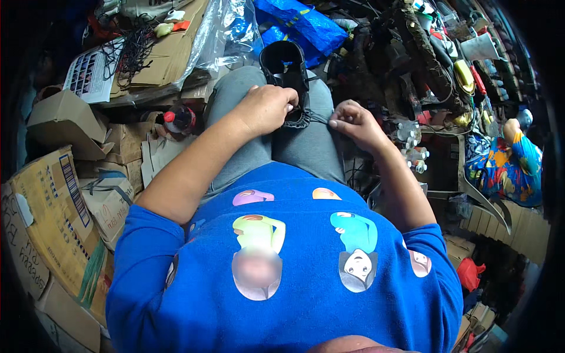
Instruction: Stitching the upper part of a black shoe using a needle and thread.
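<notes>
- Though partly covered by the left hand [268, 109], recognisable as a black shoe [283, 59] or something much like one: resting at the gap between the knees, with its opening toward the camera and its near end lost behind fingers and shadow.
- Cannot tell what the left hand grips: curled over the near part of the shoe, with fingertips mostly out of sight.
- At the right hand [359, 126], can see thumb and forefinger brought together on dark thread [318, 117], stretched across from the shoe and too fine to count in strands.
- Beneath both, for a work surface, a lap in grey trousers [306, 150]; nearer, a blue printed shirt [306, 317].
- To the left, cardboard boxes [62, 120], a bottle with a red cap [178, 120] and, farther off, a tangle of black cord [134, 57].
- Beyond the knees, clear plastic sheeting [226, 50] beside a crumpled blue bag [315, 32].
- To the right, small clear bottles [416, 155] amid shadowy clutter, mostly too dark to name.
- Farther right, bright patterned cloth [503, 167], near the black rim; cannot make out the rounded shape at its top.
</notes>
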A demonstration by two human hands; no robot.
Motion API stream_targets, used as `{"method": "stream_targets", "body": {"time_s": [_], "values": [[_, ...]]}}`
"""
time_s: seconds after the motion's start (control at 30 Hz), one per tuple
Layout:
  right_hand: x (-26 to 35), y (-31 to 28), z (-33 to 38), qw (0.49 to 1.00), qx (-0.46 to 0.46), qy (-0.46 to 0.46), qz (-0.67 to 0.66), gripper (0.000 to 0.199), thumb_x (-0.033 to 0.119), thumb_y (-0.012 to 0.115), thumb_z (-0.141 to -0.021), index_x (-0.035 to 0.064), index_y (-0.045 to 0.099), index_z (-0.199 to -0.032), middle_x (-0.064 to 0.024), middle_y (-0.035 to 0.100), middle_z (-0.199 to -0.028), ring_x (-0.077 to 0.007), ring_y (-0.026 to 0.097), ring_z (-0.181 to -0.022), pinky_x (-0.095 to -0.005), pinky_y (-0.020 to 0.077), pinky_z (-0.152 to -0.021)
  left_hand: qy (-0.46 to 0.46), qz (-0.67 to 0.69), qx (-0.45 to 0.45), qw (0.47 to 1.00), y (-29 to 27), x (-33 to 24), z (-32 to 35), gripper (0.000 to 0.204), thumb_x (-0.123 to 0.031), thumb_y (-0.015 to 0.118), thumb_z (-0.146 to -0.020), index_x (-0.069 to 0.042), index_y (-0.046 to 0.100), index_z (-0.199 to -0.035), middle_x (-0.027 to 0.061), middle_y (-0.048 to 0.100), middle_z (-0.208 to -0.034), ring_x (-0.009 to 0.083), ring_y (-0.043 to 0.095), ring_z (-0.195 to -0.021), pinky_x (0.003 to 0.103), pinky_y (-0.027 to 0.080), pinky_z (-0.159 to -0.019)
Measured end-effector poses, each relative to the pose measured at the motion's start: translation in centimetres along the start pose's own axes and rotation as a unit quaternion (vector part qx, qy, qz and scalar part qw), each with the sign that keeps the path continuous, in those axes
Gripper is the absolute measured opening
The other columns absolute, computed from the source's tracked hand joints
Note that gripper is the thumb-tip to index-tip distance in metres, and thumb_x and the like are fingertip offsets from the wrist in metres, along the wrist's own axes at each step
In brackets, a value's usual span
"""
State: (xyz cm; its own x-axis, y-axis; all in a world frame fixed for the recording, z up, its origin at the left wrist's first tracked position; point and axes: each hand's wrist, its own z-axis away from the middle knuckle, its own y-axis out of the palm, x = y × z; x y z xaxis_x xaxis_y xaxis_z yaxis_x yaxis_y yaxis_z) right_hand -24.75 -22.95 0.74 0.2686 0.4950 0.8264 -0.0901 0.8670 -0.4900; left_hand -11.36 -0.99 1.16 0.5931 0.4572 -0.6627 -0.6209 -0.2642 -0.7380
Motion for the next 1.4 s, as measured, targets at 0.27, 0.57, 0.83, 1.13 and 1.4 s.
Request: {"method": "stream_targets", "body": {"time_s": [0.27, 0.57, 0.83, 1.13, 1.4], "values": [[-0.8, -2.4, -3.8, 0.970, -0.102, -0.103, 0.196, 0.016, 0.016, 0.065, -0.082, 0.0033, 0.060, -0.090, -0.0124, 0.061, -0.088, -0.0284, 0.059, -0.078, -0.0342, 0.0469, -0.070, 0.081, -0.064, -0.027, 0.994, 0.5, 0.0, -0.5, 0.013, -0.014, 0.053, -0.084, -0.011, 0.062, -0.093, 0.0096, 0.066, -0.087, 0.0295, 0.062, -0.089, 0.047, 0.045, -0.079], [5.5, 0.8, -2.7, 0.841, -0.011, -0.227, 0.491, 0.008, 0.023, 0.058, -0.081, 0.0162, 0.060, -0.086, -0.0026, 0.062, -0.082, -0.0217, 0.058, -0.089, -0.0401, 0.0369, -0.086, 0.104, -0.051, -0.055, 0.992, 0.6, 1.4, 0.0, 0.011, -0.013, 0.054, -0.083, -0.008, 0.059, -0.092, 0.0138, 0.062, -0.083, 0.0331, 0.059, -0.085, 0.045, 0.045, -0.078], [2.5, -0.8, -2.8, 0.863, -0.005, -0.264, 0.430, 0.008, 0.011, 0.059, -0.075, 0.0143, 0.055, -0.081, -0.0041, 0.059, -0.072, -0.0242, 0.057, -0.081, -0.0378, 0.0382, -0.082, 0.148, -0.197, -0.082, 0.966, -2.1, 4.0, 4.1, 0.015, -0.007, 0.057, -0.077, -0.009, 0.057, -0.092, 0.0073, 0.060, -0.082, 0.0256, 0.056, -0.084, 0.038, 0.039, -0.077], [2.3, -0.8, -1.7, 0.887, -0.030, -0.236, 0.395, 0.003, 0.011, 0.059, -0.077, 0.0129, 0.057, -0.076, -0.0062, 0.058, -0.067, -0.0255, 0.058, -0.075, -0.0382, 0.0379, -0.085, 0.090, -0.142, -0.132, 0.977, -7.3, 5.2, 9.9, 0.008, -0.005, 0.061, -0.078, -0.003, 0.057, -0.084, 0.0053, 0.058, -0.077, 0.0212, 0.055, -0.077, 0.033, 0.042, -0.072], [6.8, 0.3, -1.2, 0.833, 0.005, -0.216, 0.510, 0.006, 0.012, 0.055, -0.077, 0.0138, 0.060, -0.074, -0.0032, 0.061, -0.070, -0.0211, 0.060, -0.079, -0.0374, 0.0362, -0.087, 0.113, 0.587, -0.155, 0.786, -6.9, 4.8, 5.8, 0.016, -0.016, 0.060, -0.089, -0.001, 0.063, -0.093, 0.0072, 0.063, -0.093, 0.0168, 0.061, -0.087, 0.031, 0.048, -0.083]]}}
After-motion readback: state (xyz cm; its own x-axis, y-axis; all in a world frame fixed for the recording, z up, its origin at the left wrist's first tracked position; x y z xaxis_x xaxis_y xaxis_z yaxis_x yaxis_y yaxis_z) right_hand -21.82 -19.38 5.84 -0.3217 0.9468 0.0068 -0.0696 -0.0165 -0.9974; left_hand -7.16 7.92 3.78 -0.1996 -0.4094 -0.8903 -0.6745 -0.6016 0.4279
